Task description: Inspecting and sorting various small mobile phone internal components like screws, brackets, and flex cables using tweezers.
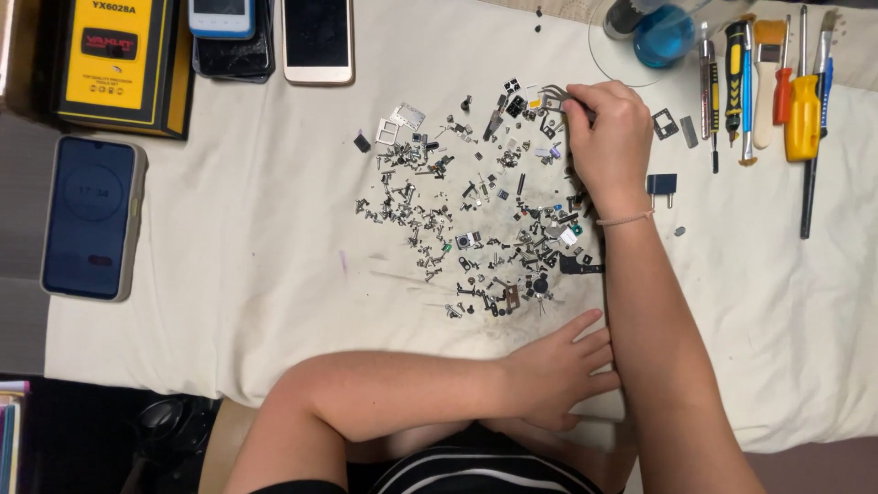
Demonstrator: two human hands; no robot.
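A heap of small screws and phone parts (pixel 476 210) is spread over the middle of a white cloth (pixel 256 274). My right hand (pixel 608 133) reaches over the heap's far right edge, fingers pinched on a small grey metal piece (pixel 552 94). A thin bracelet (pixel 626 219) circles that wrist. Flat on the cloth at the near edge lies my left hand (pixel 558 366), fingers spread and pointing right, just below the heap and holding nothing.
Screwdrivers, a brush and other hand tools (pixel 768 82) lie in a row at the far right. A blue-liquid bottle (pixel 663 32) stands behind them. Two phones (pixel 315 37) and a yellow box (pixel 114 59) sit at the far left, another phone (pixel 91 218) at the left edge.
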